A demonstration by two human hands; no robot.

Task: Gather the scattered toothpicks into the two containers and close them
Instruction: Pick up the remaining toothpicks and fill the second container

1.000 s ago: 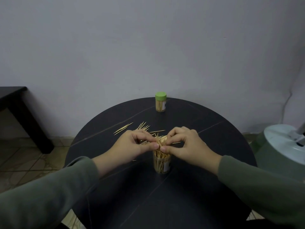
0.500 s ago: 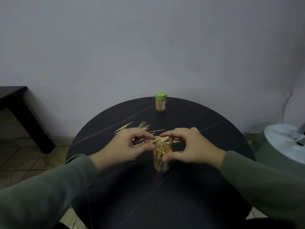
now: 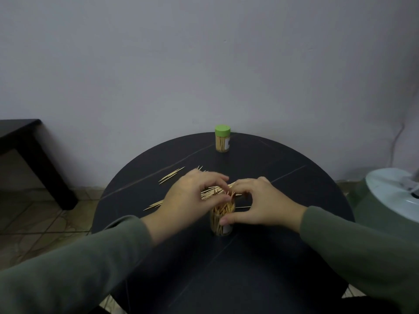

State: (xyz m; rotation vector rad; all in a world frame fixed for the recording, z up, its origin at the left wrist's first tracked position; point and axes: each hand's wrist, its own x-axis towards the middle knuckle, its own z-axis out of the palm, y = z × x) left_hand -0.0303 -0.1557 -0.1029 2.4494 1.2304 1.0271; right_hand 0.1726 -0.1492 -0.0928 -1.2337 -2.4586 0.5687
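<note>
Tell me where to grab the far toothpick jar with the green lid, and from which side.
Grip the clear body of the far jar below its green lid, coming from the near side. It stands upright, alone near the round table edge, so its sides look free.

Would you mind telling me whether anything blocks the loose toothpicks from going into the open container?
Nothing visible does. The open container has no lid on, and the loose toothpicks lie just behind it on the table. The right hand steadies it.

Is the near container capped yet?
No. The near container stands open, toothpicks poking out its mouth; no cap on it.
</note>
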